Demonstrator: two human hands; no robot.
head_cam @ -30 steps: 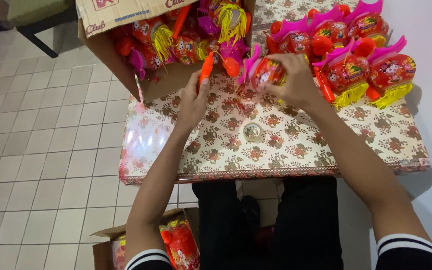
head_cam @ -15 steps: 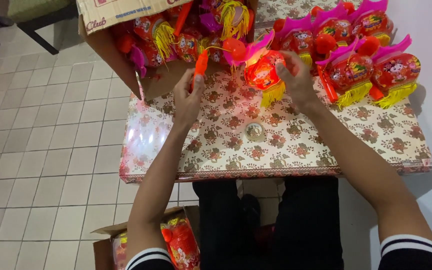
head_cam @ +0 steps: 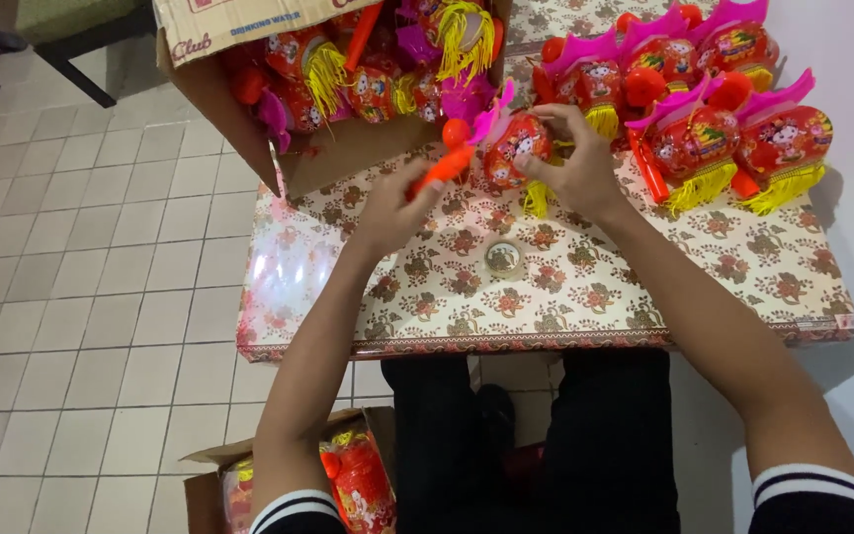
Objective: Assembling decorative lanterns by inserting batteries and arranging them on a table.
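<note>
The left hand [head_cam: 387,208] is clenched around an orange plastic handle [head_cam: 444,164], its ball tip pointing toward the red toy lantern [head_cam: 516,148] beside it. The right hand [head_cam: 575,168] grasps that lantern, fingers curled over its top and side, thumb underneath; a pink fin sticks up from the lantern and a yellow tassel [head_cam: 536,198] hangs below it. Handle and lantern sit just above the table [head_cam: 585,297], near the middle of its far edge. The table is covered in a floral patterned cloth. A roll of clear tape [head_cam: 503,259] lies flat near the table's centre, just nearer the person than both hands. At the far right corner a cluster of finished lanterns [head_cam: 714,129] lies with pink fins and yellow tassels. At the far left corner an open cardboard box [head_cam: 249,59] holds more lantern parts. On the tiled floor, beside the person's knee, another cardboard box [head_cam: 348,475] holds red lanterns.
</note>
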